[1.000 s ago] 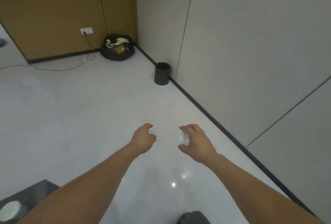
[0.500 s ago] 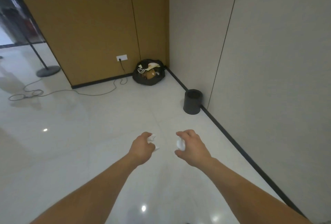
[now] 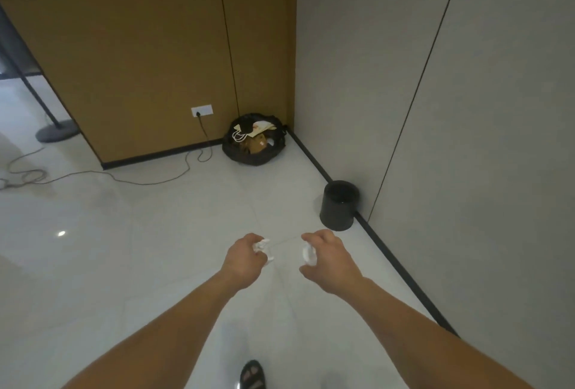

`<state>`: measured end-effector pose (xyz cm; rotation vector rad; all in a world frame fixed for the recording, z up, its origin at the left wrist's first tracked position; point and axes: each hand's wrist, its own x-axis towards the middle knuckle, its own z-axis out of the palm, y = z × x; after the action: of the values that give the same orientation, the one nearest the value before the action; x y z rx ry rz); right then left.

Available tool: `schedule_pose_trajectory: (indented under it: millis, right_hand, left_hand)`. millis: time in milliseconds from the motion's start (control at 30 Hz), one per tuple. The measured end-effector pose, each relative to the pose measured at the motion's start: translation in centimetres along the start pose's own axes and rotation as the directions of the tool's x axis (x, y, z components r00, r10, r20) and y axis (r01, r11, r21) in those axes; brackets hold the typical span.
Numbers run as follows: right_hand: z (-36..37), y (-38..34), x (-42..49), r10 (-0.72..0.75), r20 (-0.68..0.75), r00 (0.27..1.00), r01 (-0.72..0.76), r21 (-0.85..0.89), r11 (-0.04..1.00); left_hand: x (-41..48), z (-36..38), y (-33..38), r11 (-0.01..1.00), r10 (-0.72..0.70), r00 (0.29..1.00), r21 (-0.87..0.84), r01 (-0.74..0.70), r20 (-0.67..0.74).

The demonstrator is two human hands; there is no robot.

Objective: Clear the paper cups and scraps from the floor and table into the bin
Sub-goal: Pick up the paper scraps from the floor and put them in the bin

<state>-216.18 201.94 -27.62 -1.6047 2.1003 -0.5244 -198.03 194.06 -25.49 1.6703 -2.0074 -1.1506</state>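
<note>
Hands out front: left hand (image 3: 244, 259) clenches crumpled paper scraps (image 3: 264, 250), right hand (image 3: 329, 259) curls its fingers round a white paper cup (image 3: 309, 254); black bin (image 3: 339, 209) stands at one o'clock by the wall.

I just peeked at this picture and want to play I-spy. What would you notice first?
First, two bare arms reaching forward, the left hand closed on crumpled paper scraps and the right hand closed on a white paper cup. Just beyond them a small black bin stands on the white floor against the grey wall. Farther back, in the corner by the brown wall, sits a black bag stuffed with rubbish.
</note>
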Motion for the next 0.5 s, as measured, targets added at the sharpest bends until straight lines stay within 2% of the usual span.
schedule_pose_trajectory:
  millis: [300,500]
  right_hand:
    - [-4.0,2.3,17.5,0.162,-0.071,0.984,-0.162,-0.003,0.987]
    - [-7.0,7.4,26.8,0.258,-0.100,0.961,-0.256,0.030,0.966]
  left_hand:
    - [21.3,-1.4,5.9,0.991,0.114,0.985,0.048,-0.122,0.132]
    - [32.9,2.4,12.1,0.981,0.158,0.953,0.067,-0.181,0.259]
